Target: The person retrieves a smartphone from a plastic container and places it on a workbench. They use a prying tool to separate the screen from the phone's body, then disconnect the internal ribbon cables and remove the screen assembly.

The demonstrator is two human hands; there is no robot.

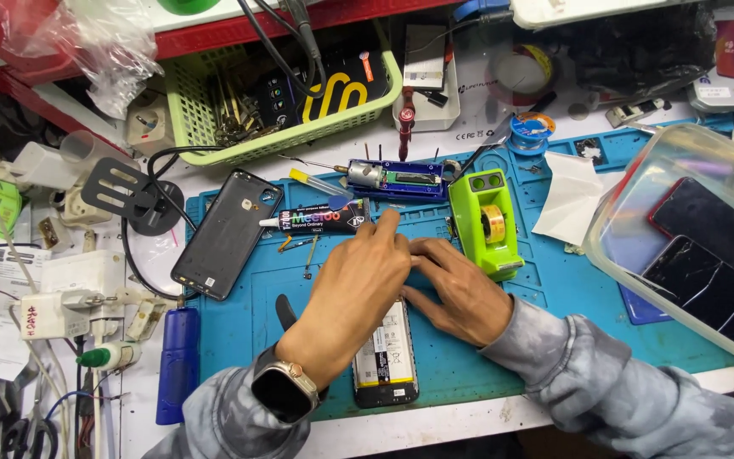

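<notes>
Clearly, both hands bear down on the opened black smartphone with its exposed white-labelled battery [386, 353], which lies face down on the blue silicone repair mat [554, 297] near the front edge of the surface. The left hand [352, 293] arches over the phone's upper half, wrist cocked, a dark square smartwatch [285, 391] on it, fingers curled down and index tip stretched forward toward the black glue tube [316, 219]. The right hand [456, 289] lies flatter, fingers pressed together and angled in to meet the left; whether anything is pinched between them I cannot tell, as the left hand hides the contact.

Risk, as I judge it: too much pressure could bend the battery or crack the frame. Loose tiny screws [307, 255] just beyond the fingers could be swept off. The detached dark grey back cover [227, 234] lies well left, and the lime-green tape dispenser [490, 223] crowds the right hand's knuckles.
</notes>
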